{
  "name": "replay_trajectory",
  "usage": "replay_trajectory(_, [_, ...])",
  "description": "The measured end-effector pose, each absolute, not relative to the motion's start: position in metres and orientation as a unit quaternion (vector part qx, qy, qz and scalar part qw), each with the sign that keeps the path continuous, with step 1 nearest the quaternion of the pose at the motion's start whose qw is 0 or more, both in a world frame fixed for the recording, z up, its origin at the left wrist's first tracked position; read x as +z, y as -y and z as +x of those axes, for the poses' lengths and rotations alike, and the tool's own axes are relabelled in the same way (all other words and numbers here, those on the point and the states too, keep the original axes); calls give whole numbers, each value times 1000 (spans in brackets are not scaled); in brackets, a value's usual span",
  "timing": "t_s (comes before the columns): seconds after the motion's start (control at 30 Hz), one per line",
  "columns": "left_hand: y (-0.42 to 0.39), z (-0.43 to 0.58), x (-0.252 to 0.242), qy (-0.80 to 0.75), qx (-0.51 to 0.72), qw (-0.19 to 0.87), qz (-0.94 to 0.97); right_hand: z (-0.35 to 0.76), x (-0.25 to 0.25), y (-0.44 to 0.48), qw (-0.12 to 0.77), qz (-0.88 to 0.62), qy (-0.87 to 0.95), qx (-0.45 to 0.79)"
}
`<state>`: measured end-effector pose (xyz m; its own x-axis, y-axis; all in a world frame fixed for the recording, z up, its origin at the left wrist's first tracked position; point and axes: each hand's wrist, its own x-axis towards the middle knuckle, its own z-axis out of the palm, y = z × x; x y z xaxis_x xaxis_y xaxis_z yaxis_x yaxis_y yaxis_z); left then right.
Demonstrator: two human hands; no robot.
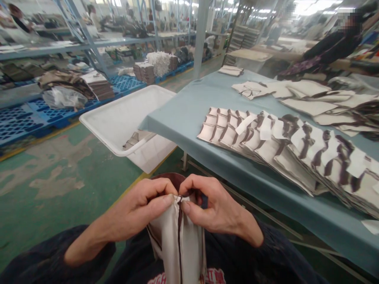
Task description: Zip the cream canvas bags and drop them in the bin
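Pinching from opposite sides, the left hand (140,209) and right hand (216,207) hold one end of a cream fabric piece (169,242) with a dark central line, near a smooth blue-green tabletop (179,110). Edge alignment appears in hand; the next move likely calls for even, steady tension.

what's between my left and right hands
In the head view, the top of the pale fabric piece, pinched by your left hand and right hand.

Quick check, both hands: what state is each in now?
Left hand: closed, pinching the top edge of the pale fabric piece.
Right hand: closed, pinching the same edge beside it.
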<state>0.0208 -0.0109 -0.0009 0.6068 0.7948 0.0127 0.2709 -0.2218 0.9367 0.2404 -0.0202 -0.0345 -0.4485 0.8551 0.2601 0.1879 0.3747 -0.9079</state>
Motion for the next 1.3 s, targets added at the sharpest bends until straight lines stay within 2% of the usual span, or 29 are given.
replay_trajectory(0.53, [11,21,-8,-388,265,528,707,235,-43,21,382,-353,723,455])
replay_trajectory(0.93, [13,26,0,-363,272,461,763,230,-35,26,408,-355,711,449])
replay_trajectory(1.13, [15,25,-6,-389,296,444,751,223,-33,25,394,-377,645,535])
replay_trajectory(1.3, [15,23,-7,-386,298,469,736,219,-34,24,390,-371,593,599])
